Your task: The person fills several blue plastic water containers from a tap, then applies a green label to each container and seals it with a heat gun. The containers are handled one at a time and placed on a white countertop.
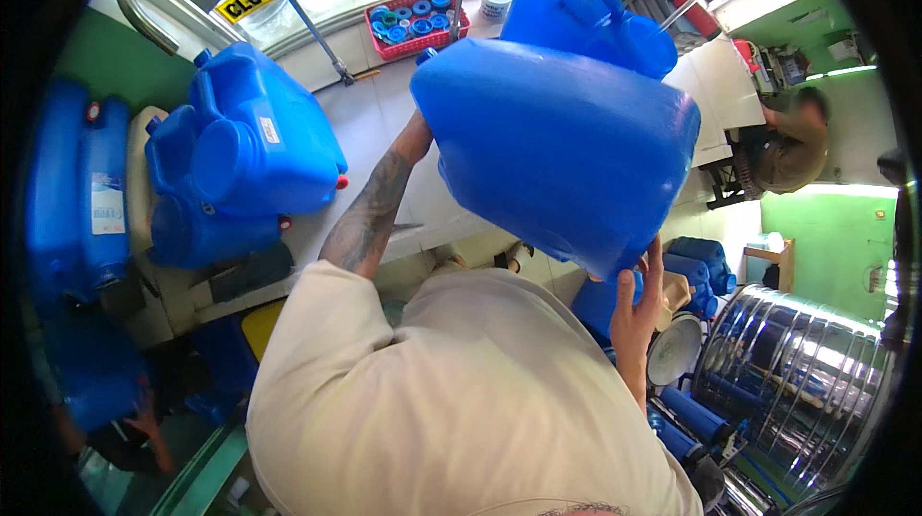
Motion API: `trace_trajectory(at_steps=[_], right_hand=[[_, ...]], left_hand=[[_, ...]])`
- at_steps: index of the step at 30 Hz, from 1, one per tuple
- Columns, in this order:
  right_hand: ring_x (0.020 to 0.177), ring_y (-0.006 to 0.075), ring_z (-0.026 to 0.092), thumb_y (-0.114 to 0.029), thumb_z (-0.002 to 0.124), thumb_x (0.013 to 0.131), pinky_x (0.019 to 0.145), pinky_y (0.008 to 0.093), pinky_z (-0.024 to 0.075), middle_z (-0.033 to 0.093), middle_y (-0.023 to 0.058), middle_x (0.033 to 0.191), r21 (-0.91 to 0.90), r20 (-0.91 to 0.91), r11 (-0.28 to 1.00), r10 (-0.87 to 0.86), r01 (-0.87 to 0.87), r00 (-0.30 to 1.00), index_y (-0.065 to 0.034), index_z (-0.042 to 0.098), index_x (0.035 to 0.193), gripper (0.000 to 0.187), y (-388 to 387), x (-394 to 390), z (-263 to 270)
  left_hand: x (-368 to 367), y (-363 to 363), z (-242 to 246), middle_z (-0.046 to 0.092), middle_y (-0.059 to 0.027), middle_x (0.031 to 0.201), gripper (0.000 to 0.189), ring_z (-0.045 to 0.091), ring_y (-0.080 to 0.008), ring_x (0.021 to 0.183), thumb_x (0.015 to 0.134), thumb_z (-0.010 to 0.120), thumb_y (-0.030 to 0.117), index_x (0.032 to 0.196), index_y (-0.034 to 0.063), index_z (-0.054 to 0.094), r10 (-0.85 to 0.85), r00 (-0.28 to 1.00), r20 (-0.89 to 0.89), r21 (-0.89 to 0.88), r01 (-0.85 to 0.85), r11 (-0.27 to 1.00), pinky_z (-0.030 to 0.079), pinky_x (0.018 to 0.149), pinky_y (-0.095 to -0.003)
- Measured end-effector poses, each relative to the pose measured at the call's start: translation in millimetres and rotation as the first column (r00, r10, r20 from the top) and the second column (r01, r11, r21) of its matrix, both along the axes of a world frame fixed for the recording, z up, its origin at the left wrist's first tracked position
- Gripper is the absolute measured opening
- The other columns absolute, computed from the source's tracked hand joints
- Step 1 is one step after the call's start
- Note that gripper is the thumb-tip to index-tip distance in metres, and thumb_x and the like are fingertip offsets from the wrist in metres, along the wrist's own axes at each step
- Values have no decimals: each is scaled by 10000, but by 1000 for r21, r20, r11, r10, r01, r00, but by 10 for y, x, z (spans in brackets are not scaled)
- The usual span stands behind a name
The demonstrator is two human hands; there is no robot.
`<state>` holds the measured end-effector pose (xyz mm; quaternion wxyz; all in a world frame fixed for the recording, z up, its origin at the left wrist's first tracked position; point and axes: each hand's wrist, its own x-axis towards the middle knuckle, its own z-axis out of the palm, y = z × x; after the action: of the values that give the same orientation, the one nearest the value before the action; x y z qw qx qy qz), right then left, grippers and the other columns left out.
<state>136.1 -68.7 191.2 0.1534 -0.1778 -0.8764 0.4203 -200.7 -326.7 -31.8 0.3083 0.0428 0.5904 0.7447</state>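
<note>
A large blue plastic water jug (555, 141) is held tilted in front of my chest, over the white tiled counter. My left hand (421, 132) is at its left side, the fingers hidden behind the jug, so its grip cannot be fully seen. My right hand (639, 285) supports the jug's lower right corner with the fingers against it. Just behind stands another blue jug (569, 11) with a handle and a wide round cap. More blue jugs (270, 134) stand at the left end of the counter, some with small red caps.
A red plastic basket (418, 49) of blue caps and a white tub (496, 1) stand by the window. Metal pipes rise from the counter. At right are a seated person (792, 141), a ribbed steel tank (792, 386) and blue jugs on the floor. Another person's hands show at lower left.
</note>
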Motion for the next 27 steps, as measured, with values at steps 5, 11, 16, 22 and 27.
trace_trajectory(at_steps=[5, 11, 16, 22, 27], right_hand=[[1401, 399, 440, -344, 603, 1003, 1128, 464, 368, 405, 269, 1539, 201, 88, 976, 62, -79, 994, 22, 322, 1539, 707, -211, -107, 257], [1375, 341, 482, -317, 584, 1027, 1099, 443, 410, 420, 245, 1542, -26, 97, 999, 38, -36, 995, 25, 326, 1537, 666, -20, -165, -80], [1113, 213, 605, -362, 594, 1031, 960, 358, 493, 615, 123, 1273, -309, 161, 941, -88, 135, 983, 10, 468, 1456, 579, 677, -360, -883], [875, 111, 591, -472, 562, 1027, 777, 275, 491, 647, 22, 1044, -747, 345, 607, 5, 272, 939, -50, 597, 1317, 514, 1013, -779, -2185], [907, 154, 609, -500, 561, 1014, 814, 302, 490, 660, 68, 1092, -865, 311, 500, 460, 47, 831, -33, 592, 1303, 550, 525, -1750, -2940]], left_hand=[[-215, 43, 68, 664, -87, 1216, 397, 610, -167, 1075, 1018, 583, 212, 1373, 36, 563, 29, 994, -102, 20, -27, 999, 488, 968, -327], [-282, -127, 200, 676, -89, 1194, 381, 621, -166, 1065, 1019, 583, 223, 1350, 35, 585, 46, 939, -341, -97, -84, 992, 499, 948, -321], [-299, -312, 866, 694, -91, 1159, 372, 640, -162, 1052, 1016, 597, 256, 1315, 35, 620, -106, 906, -409, -502, -127, 856, 515, 923, -314], [148, -573, 1939, 706, -100, 1158, 568, 654, -176, 1062, 1007, 632, 338, 1490, 75, 488, -241, 814, -528, -258, 117, 959, 498, 968, -314], [613, -598, 2550, 708, -170, 1093, 723, 679, -190, 1021, 1008, 630, 238, 1568, -16, 250, -53, 956, -288, 30, 64, 998, 530, 941, -310]])
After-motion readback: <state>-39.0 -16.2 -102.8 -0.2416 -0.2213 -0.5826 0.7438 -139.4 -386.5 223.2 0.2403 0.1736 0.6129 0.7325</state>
